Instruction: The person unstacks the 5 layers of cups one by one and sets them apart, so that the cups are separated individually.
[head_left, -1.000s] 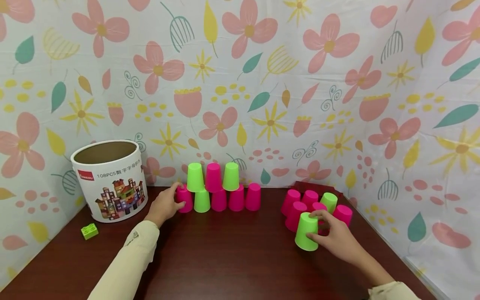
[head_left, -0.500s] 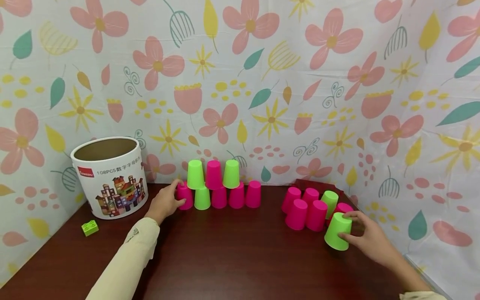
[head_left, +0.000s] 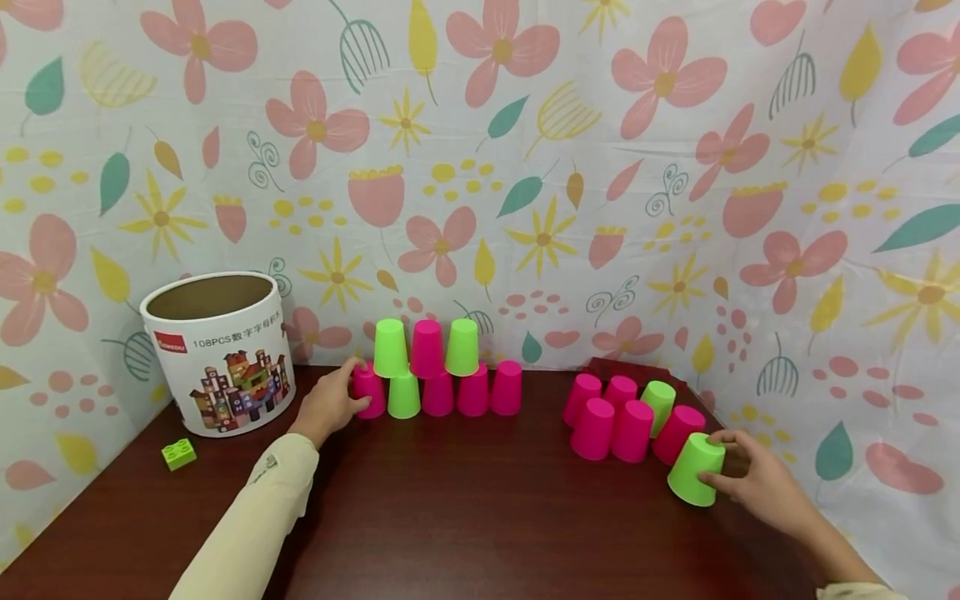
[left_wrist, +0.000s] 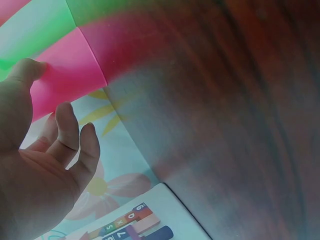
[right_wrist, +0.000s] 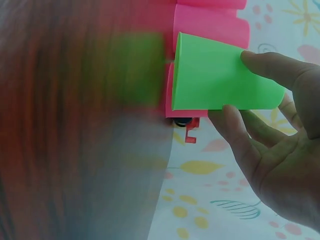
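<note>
Green cup (head_left: 692,477), mouth down, at the lower right of the head view, grasped in the right hand (head_left: 763,485) with thumb and fingers against its sides. In the right wrist view, seen sideways at centre right, overlapping the pink cups behind, thumb at the upper edge and fingertips at the lower one. Contact with the bench (head_left: 465,512): cannot tell.

Left of centre in the head view, leftmost pink cup (head_left: 371,392), pinched lightly between thumb and fingers of the left hand (head_left: 327,406); other fingers loosely bent at the lower left of the left wrist view.

Across the middle of the frame, bottom row (head_left: 438,396) of five upturned cups: pink, green, then three more pink. Resting on it, top row (head_left: 427,350) of green, pink and green, each bridging two cups beneath.

At right, behind and left of the grasped cup, cluster of six cups (head_left: 632,431), five pink and one green, all mouth down. Behind that, dark red thing (head_left: 637,371), too hidden to name.

At far left, white bucket (head_left: 225,375) with printed sides, and near its base a lime toy block (head_left: 179,454). Across the background, flowered cloth (head_left: 517,250).
</note>
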